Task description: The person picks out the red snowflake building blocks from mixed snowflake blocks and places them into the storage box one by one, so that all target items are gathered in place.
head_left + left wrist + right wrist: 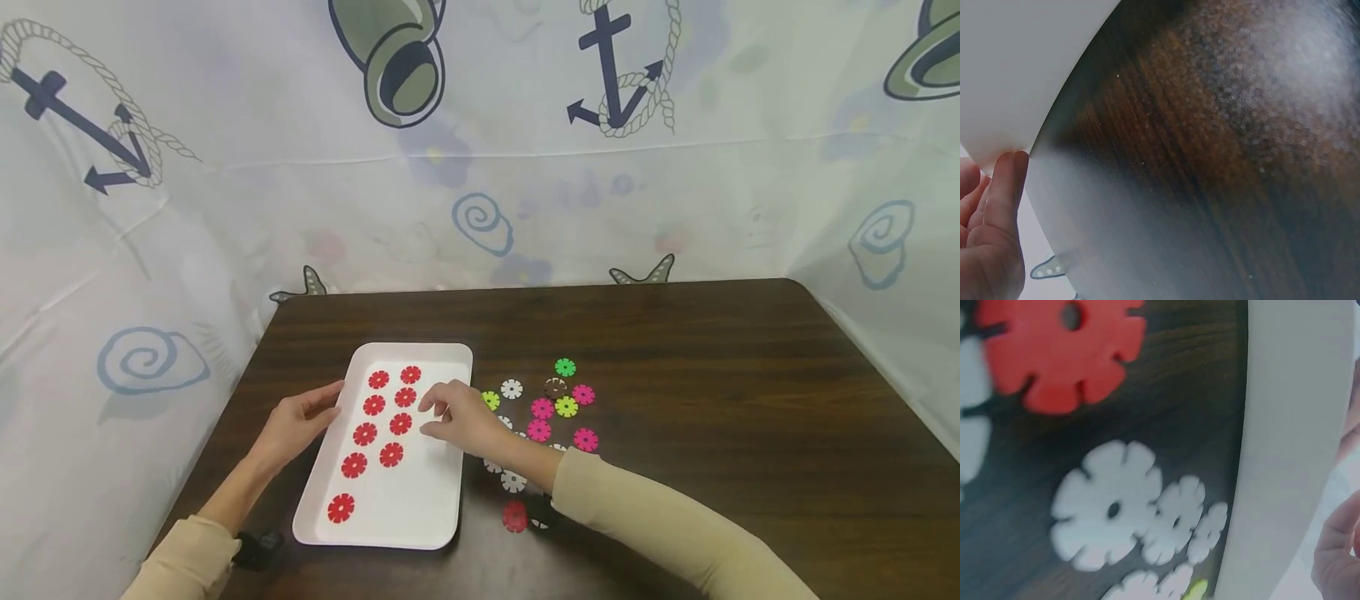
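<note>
A white tray (420,517) holds several red notched discs (365,434), laid in two columns, the left one reaching nearer the front. My left hand (294,425) touches the tray's left rim; in the left wrist view the fingers (1009,194) are fairly straight, with tips against its edge. Above the tray's right half is my right hand (467,417), thumb and index finger bent and apart, no disc visible between them. It is beside the right column of red discs. The right wrist view shows this hand (1338,550) only in part, at the right edge.
Right of the tray, loose discs lie on the dark wooden table (720,375): several white (513,482) and pink (586,439), a green (566,367), a brown (555,388), yellow (566,407) and a red one (514,516). My right forearm covers some. A black object (258,550) is at my left wrist.
</note>
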### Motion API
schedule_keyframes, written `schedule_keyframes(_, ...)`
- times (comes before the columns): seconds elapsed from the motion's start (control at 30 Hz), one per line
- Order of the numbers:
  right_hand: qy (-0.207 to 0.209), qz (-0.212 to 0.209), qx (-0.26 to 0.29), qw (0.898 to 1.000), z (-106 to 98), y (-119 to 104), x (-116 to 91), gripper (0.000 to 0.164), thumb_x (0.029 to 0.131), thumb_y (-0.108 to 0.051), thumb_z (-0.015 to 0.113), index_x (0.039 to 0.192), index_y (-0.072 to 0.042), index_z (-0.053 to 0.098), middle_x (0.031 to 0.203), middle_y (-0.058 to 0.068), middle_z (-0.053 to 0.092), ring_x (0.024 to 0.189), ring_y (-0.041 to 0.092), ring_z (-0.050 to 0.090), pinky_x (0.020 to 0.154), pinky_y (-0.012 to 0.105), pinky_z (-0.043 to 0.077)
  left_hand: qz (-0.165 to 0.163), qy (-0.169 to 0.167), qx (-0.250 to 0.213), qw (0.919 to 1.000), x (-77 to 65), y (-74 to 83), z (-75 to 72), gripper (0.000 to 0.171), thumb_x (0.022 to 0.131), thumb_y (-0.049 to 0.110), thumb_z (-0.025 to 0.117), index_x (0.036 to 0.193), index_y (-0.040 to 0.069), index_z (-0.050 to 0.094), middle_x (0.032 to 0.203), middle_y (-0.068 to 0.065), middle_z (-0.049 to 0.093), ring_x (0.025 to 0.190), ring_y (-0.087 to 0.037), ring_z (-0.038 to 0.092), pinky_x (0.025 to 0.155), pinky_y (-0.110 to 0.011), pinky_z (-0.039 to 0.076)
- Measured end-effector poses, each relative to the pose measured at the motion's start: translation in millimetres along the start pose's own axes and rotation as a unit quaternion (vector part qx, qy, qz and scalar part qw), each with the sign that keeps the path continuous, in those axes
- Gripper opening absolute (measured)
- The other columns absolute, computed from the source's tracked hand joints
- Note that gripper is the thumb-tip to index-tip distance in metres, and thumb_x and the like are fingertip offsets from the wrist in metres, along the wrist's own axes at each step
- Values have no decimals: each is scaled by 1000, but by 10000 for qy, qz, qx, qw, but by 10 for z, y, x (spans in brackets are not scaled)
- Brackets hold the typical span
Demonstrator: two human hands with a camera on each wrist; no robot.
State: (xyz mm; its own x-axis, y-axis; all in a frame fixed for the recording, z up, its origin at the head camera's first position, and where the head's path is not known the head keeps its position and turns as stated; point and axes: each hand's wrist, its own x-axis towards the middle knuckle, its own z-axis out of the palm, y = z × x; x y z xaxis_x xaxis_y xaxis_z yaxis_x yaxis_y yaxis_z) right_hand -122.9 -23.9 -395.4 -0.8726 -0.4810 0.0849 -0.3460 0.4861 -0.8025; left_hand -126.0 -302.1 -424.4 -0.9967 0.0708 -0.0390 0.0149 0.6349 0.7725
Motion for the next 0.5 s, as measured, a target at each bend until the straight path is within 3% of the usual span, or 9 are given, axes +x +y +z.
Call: schedule_keyframes(0.5, 285, -94, 140, 9995, -326, 232, -305, 20, 79, -4, 73, 97, 1, 65, 78, 5, 53, 67, 13, 49, 57, 16, 45, -76, -22, 40, 10000, -6, 23, -1, 52, 93, 19, 59, 140, 4, 43, 136, -24, 49, 115, -41, 56, 90, -45, 50)
